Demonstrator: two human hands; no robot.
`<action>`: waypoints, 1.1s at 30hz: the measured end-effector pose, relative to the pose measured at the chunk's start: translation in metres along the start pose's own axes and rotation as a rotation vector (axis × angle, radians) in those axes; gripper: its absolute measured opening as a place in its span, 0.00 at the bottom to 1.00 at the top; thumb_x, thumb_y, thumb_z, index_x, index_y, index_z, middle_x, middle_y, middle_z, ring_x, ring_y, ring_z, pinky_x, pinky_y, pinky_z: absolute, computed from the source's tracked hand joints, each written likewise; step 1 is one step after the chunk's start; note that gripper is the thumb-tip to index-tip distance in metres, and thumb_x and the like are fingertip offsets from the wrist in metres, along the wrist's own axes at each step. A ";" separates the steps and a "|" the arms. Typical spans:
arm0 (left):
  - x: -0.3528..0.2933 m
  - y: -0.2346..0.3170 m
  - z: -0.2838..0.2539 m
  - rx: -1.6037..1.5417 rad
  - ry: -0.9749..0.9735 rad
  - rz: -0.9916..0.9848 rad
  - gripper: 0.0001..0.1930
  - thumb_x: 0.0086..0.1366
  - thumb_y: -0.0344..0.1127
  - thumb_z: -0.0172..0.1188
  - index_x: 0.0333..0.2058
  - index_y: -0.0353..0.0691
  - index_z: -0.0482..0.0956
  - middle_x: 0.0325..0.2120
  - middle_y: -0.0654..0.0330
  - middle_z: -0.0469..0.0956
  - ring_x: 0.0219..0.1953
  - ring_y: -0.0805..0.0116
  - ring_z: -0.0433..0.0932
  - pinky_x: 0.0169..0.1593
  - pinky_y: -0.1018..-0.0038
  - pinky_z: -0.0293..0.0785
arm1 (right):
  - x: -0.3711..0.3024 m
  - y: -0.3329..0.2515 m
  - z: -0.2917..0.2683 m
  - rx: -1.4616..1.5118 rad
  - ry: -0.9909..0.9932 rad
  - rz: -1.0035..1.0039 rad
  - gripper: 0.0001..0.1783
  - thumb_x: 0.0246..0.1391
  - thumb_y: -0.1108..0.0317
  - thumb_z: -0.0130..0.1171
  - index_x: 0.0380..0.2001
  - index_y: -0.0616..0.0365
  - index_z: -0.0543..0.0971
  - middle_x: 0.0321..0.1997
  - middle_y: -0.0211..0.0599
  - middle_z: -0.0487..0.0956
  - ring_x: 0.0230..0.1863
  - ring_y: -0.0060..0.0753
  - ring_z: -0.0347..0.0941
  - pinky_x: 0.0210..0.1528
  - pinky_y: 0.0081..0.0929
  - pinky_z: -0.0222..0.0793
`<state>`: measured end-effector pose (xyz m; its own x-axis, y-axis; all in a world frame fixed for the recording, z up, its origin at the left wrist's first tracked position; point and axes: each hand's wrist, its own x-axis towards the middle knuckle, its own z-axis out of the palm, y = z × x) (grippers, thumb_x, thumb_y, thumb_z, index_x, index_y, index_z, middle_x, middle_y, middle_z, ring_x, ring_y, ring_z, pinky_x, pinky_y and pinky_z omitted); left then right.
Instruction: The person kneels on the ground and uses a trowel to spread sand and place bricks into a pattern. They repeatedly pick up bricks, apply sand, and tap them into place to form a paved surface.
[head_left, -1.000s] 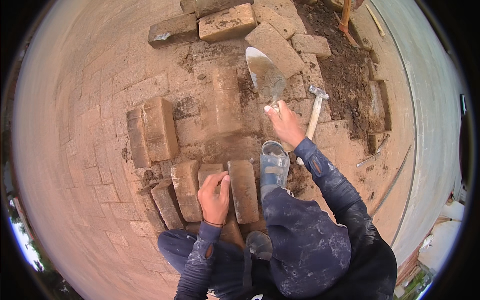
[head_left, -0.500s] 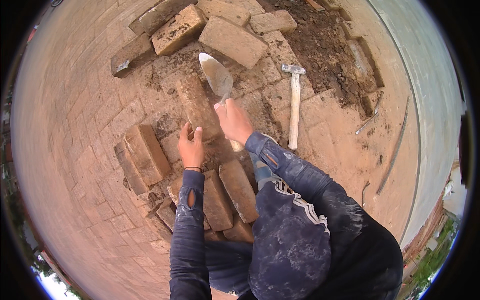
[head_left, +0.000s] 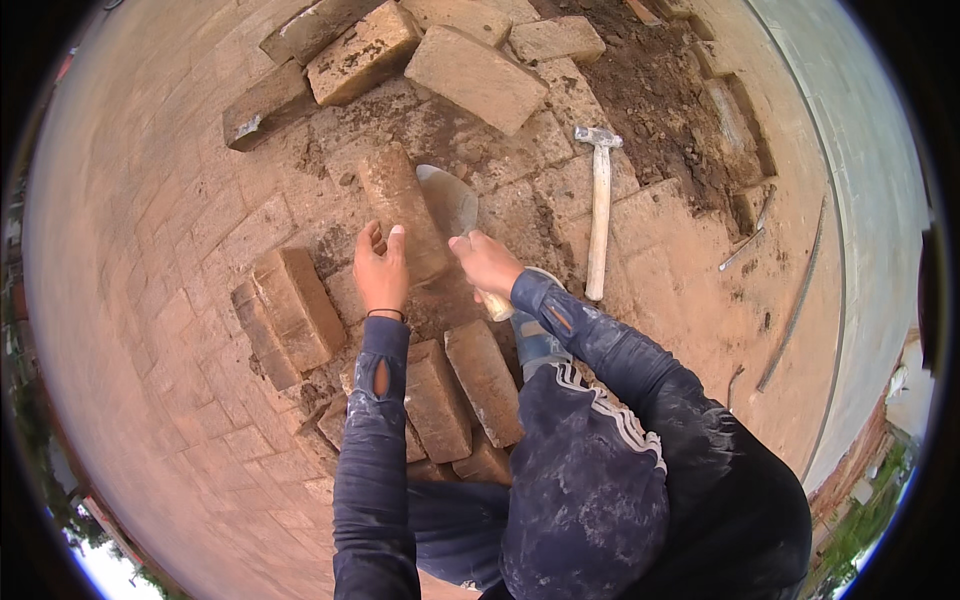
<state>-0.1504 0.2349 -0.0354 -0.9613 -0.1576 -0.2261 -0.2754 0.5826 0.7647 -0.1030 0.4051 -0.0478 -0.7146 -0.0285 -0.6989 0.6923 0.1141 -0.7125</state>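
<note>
My right hand is wrapped around the wooden handle of a trowel. The pointed metal blade lies along the right side of a dirt-covered brick. At that brick's near left edge is my left hand, its fingers loosely curled and the thumb apart from them. Whether its fingertips press on the brick, I cannot tell. To the right, a hammer with a pale wooden handle lies on the paving.
Several bricks lie at the far side. A pair of bricks sits left, and a pile of bricks stands by my legs. Far right is a dug-out strip of soil. Thin metal rods lie on the right.
The trowel blade has come down and nearer me, from beyond the brick's right side to alongside it. My left hand has shifted slightly forward along the brick's edge.
</note>
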 end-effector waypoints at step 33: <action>-0.029 -0.038 -0.064 0.487 -0.141 0.205 0.58 0.52 0.61 0.72 0.67 0.25 0.52 0.63 0.36 0.60 0.65 0.40 0.61 0.67 0.57 0.61 | -0.036 -0.011 -0.037 0.130 0.106 -0.122 0.28 0.66 0.49 0.53 0.51 0.68 0.69 0.20 0.34 0.72 0.11 0.26 0.69 0.15 0.27 0.66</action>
<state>-0.1125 0.1662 -0.0189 -0.9747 0.0865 -0.2062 -0.0137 0.8973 0.4411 -0.0889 0.4420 -0.0129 -0.7958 0.0709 -0.6013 0.6020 -0.0135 -0.7983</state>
